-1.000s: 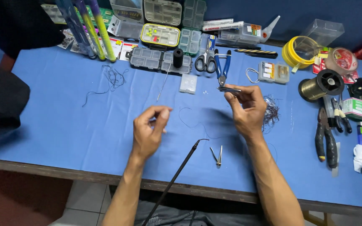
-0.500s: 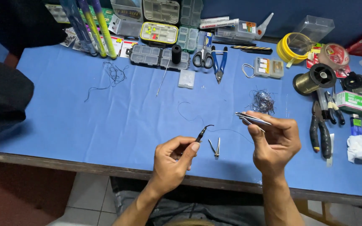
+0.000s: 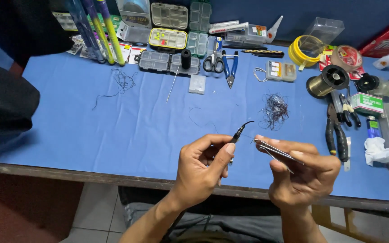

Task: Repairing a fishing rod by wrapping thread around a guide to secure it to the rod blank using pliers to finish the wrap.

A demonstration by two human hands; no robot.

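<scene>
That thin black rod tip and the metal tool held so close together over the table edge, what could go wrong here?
1. The left hand pinches the thin black rod tip by its slender end; a hard push from the metal tweezers in the right hand might bend or snap it.
2. Both hands work at the table's front edge, so anything dropped could fall to the floor.
3. The fine line nearby could snag.
</scene>
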